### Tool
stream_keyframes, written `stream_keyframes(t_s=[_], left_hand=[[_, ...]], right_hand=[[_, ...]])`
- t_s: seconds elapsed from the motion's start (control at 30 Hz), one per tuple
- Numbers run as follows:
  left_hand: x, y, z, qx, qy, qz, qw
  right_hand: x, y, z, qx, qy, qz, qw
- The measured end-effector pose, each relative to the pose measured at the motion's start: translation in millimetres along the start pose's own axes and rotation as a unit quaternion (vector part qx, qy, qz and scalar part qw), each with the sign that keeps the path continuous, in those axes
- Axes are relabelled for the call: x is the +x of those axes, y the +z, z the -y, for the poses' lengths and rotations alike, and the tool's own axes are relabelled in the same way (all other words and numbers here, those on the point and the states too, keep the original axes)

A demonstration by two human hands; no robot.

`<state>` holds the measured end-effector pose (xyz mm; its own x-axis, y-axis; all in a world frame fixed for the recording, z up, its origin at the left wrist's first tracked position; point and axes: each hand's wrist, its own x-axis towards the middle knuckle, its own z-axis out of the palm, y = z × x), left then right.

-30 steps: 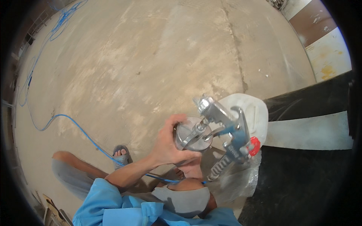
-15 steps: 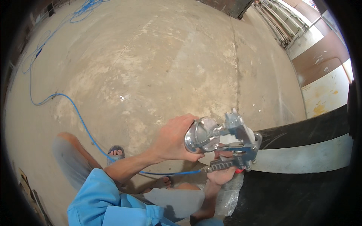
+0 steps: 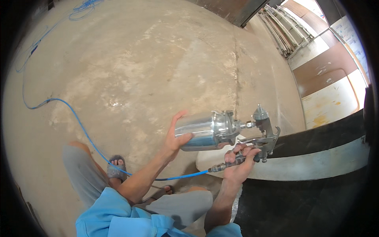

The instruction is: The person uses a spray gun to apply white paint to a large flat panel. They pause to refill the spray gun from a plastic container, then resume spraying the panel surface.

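A metal spray gun (image 3: 267,139) with a shiny silver cup (image 3: 197,132) is held in front of me by both hands. Seen side-on, the cup points its base left and its clamped lid right, toward the gun. My left hand (image 3: 170,139) is wrapped around the cup's base end, thumb along its near side. The gun's handle (image 3: 238,159) is in my right hand (image 3: 239,170), fingers curled around it; the trigger area is partly hidden. A blue air hose (image 3: 185,175) joins the fitting at the handle's end and runs left past my sandalled foot.
A curved pale panel strip (image 3: 304,168) with black surfaces (image 3: 292,209) along it lies close on my right. More hose is loosely coiled (image 3: 81,14) at the far left of the concrete floor (image 3: 150,71). Sheet boards (image 3: 327,67) and a metal rack (image 3: 284,29) stand far right.
The cup has turned from lid toward me to side-on, and my left hand has shifted toward its base. My right hand has turned with the handle and shows more fully.
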<state>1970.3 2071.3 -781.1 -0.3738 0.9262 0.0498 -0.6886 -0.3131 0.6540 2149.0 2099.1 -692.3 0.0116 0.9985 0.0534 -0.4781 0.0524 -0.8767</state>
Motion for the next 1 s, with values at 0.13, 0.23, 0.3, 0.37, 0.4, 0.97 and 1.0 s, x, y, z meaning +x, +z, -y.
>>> stream_keyframes(t_s=[0.13,0.23,0.3,0.37,0.4,0.97,1.0], left_hand=[[10,-3,14,-0.251,-0.141,-0.059,0.956],[16,-5,18,-0.25,-0.124,-0.095,0.956],[18,-6,20,-0.221,-0.076,-0.106,0.966],[18,-8,22,-0.198,-0.005,-0.091,0.976],[17,-10,23,-0.181,0.042,-0.098,0.978],[-5,-5,38,0.021,0.297,-0.105,0.949],[-12,-4,35,-0.027,0.227,-0.112,0.967]], right_hand=[[-7,16,-8,-0.061,-0.001,0.041,0.997],[0,28,-10,-0.076,0.028,0.01,0.997],[5,32,-8,-0.018,0.045,0.021,0.999],[4,33,-7,0.01,0.047,-0.001,0.999],[2,33,-6,0.018,0.068,0.037,0.997],[2,14,-5,-0.017,0.055,0.098,0.994],[1,10,-3,-0.016,0.047,0.134,0.99]])
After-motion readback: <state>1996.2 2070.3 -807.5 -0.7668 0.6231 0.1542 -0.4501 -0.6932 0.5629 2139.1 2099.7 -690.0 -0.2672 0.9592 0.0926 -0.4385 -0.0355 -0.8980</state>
